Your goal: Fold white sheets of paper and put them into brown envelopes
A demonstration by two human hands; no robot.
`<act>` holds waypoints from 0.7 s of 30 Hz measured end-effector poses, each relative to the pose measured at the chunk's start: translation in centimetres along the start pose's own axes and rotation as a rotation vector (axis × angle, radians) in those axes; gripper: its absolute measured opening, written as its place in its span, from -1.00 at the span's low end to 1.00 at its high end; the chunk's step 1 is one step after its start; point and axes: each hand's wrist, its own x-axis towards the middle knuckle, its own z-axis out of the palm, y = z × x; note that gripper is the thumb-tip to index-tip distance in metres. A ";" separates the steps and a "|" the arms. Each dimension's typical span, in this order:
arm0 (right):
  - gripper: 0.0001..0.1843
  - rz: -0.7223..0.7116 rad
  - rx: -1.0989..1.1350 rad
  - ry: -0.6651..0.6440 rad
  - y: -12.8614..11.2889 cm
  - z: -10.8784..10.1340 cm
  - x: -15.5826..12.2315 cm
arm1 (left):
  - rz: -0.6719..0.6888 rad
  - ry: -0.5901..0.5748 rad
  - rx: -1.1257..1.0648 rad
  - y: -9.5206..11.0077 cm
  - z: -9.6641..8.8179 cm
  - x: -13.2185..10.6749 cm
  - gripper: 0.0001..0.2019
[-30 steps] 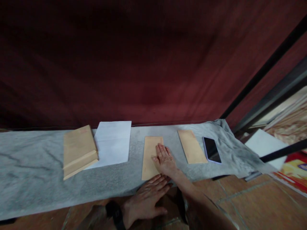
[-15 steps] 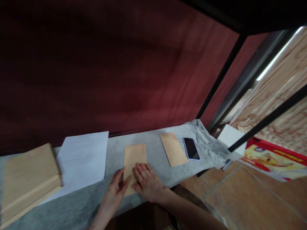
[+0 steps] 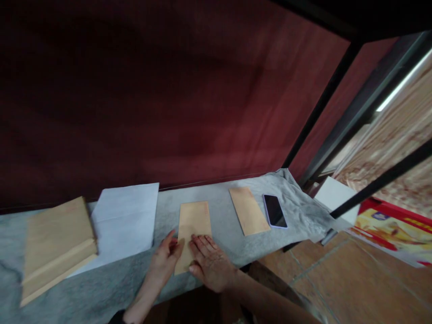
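Observation:
A small brown envelope [image 3: 194,215] with red print near its far right corner lies flat on the cloth. My right hand [image 3: 213,265] rests on its right half, palm down with fingers stretched out. At the envelope's left edge is my left hand [image 3: 164,258], fingers loosely bent, with a gap between index finger and thumb. The thumb tip reaches over the envelope; whether it presses on it I cannot tell. To the right lies a second small brown envelope [image 3: 249,211], and beside that a dark-screened phone [image 3: 275,210] in a pale purple case.
A large brown envelope [image 3: 59,240] overlaps white paper [image 3: 126,225] on the left. Grey cloth [image 3: 221,202] covers the narrow table against a dark red curtain [image 3: 189,112]. Black frame bars [image 3: 324,103], a white box [image 3: 337,198] and a red-yellow carton [image 3: 394,229] stand right.
The view has shifted slightly, moving the scene a little. My left hand's fingers have parted at the envelope's left edge. My right hand stays flat on the envelope.

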 end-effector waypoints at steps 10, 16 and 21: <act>-0.25 0.009 -0.031 0.002 0.4 0.8 0.1 | 0.022 -0.087 0.063 0.8 -0.3 0.4 -0.77; -0.34 0.089 -0.029 0.055 1.5 -0.2 0.8 | -0.130 -0.071 -0.194 0.6 0.7 0.9 -0.71; -0.37 0.138 -0.031 0.090 2.3 0.1 1.0 | -0.121 -0.077 -0.137 0.3 1.1 1.5 -0.71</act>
